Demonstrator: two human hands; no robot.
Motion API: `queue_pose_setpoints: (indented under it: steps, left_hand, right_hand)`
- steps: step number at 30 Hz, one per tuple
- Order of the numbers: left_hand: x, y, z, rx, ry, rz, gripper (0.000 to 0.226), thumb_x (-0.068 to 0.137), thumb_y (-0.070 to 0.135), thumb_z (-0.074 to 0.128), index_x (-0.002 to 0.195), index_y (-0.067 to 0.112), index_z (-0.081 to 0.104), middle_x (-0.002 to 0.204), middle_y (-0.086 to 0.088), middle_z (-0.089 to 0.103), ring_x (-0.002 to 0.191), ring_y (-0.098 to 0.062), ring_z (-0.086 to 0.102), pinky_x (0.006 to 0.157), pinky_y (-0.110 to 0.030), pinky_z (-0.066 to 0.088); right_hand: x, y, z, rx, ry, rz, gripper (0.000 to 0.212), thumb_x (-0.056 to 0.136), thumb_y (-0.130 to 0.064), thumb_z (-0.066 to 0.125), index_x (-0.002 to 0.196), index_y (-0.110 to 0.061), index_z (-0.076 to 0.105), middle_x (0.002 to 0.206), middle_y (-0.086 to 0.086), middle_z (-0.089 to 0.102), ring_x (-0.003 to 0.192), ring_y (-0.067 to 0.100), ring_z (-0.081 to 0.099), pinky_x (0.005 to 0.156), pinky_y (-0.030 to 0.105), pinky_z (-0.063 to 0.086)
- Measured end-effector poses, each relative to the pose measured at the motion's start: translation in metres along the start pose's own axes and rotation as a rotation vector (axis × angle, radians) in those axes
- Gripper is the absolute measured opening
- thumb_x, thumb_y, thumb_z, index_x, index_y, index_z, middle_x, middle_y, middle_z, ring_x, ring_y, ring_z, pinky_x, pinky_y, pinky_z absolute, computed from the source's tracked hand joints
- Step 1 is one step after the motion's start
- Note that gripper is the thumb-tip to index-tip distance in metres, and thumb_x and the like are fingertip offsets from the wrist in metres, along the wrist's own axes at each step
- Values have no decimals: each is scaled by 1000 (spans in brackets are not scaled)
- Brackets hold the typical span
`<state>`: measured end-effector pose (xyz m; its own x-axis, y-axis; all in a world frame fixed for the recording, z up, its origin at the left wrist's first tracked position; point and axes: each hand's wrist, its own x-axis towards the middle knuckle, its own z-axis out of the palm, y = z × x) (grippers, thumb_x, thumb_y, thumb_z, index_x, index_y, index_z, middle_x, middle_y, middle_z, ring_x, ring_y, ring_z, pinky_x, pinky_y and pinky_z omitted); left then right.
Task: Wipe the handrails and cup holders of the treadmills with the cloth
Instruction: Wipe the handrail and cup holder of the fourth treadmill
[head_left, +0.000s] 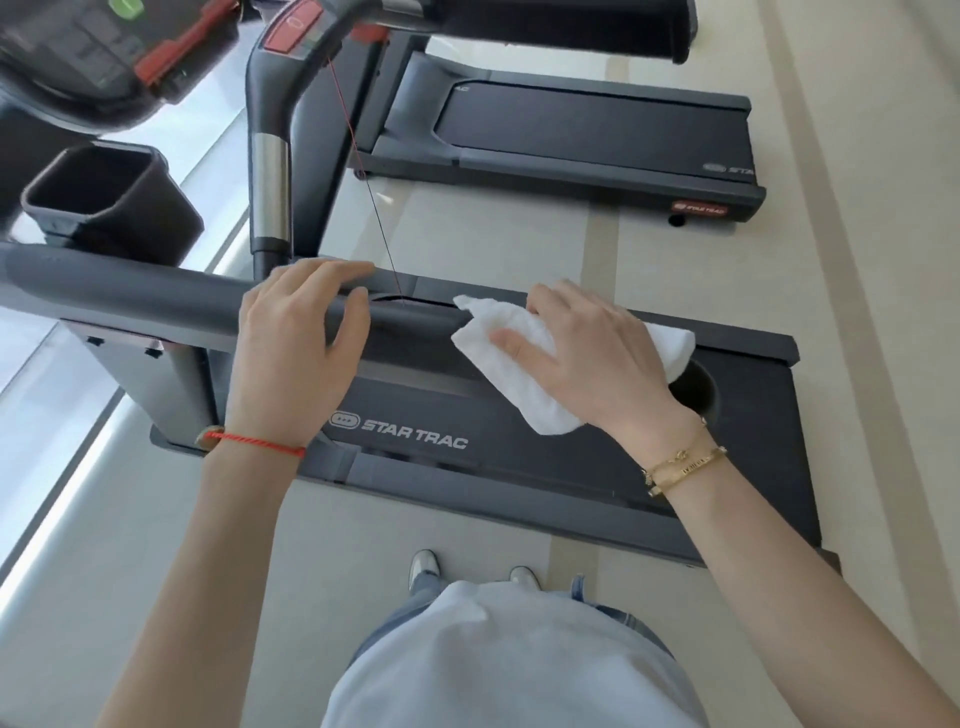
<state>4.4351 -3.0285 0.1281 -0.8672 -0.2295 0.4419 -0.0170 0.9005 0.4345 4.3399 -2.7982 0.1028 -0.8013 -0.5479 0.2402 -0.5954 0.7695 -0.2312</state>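
Observation:
A dark grey handrail (130, 304) of the near treadmill runs across the view from the left edge to the middle. My left hand (298, 338) grips the rail near its right part, fingers over the top and thumb on the near side. My right hand (587, 353) holds a white cloth (514, 379) wrapped over the rail's right end, thumb pressing on the cloth. A black square cup holder (104, 197) sits behind the rail at the left.
The near treadmill's deck (571, 467) with the STAR TRAC logo lies under my hands. An upright bar with a silver grip (270, 182) rises behind the rail, a red cord hanging beside it. A second treadmill (597, 135) stands beyond. My shoes stand on the pale floor (426, 566).

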Motion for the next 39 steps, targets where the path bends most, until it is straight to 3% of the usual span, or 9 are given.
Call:
queue_pose_setpoints:
  steps: [7,13,20,26,29,32,34,37,39]
  left_hand:
    - [6,-52,-18,-44,-3,-1,24,98,14,53,116,10,68,109,-5,70,100,-25,64,96,-54,47]
    - [8,-73,-19,-51,-154,51,25,99,15,53,118,9,68,113,-5,69,107,-27,62,99,-53,44]
    - [11,-82,-12,-26,-198,104,23,98,15,53,115,13,69,114,-1,68,112,-26,58,106,-47,36]
    - [10,-84,-8,-46,-169,113,23,98,15,53,115,15,68,112,0,67,111,-25,57,106,-46,36]
    - [10,-84,-5,-50,-139,103,22,98,16,52,113,16,68,110,1,67,109,-24,57,107,-44,35]
    - [8,-81,-4,-58,-133,92,22,98,16,52,112,16,68,110,1,67,107,-24,57,107,-44,35]
    - [7,-79,-4,-48,-137,84,22,98,16,52,113,15,68,110,0,67,108,-24,57,107,-44,35]
    - [7,-78,-4,-37,-140,77,21,98,15,52,112,13,68,110,-2,67,107,-27,57,106,-45,35]
    - [8,-77,-3,-35,-137,66,21,97,15,53,112,13,69,109,-3,67,107,-29,57,106,-46,36]
  right_hand:
    - [45,-58,26,40,-46,95,45,98,-54,33,68,-23,47,78,-1,55,73,27,55,62,31,31]
    - [7,-57,23,-74,123,67,45,96,-54,33,104,-25,67,98,-6,69,88,20,61,79,34,42]
    - [46,-98,39,-105,52,163,37,98,-47,30,96,-28,62,79,-1,65,72,26,56,61,34,34]
    - [16,-103,46,-153,275,123,32,99,-38,41,112,-26,68,105,-2,66,97,23,58,89,37,40]
    - [-1,-77,32,-202,320,238,31,99,-34,42,98,-22,70,94,-2,67,90,24,58,85,36,40]
    - [13,-66,23,-185,210,402,38,96,-34,38,64,-21,56,64,-3,54,70,27,53,70,34,31]
    - [34,-78,26,-123,103,402,42,95,-37,37,59,-20,51,55,-3,45,66,30,52,64,33,27]
    - [45,-106,40,-152,96,223,42,96,-43,33,79,-23,66,74,-1,64,73,27,58,65,35,34]
    - [35,-111,47,-171,191,128,41,98,-45,33,99,-27,70,91,-3,69,84,24,60,77,37,40]
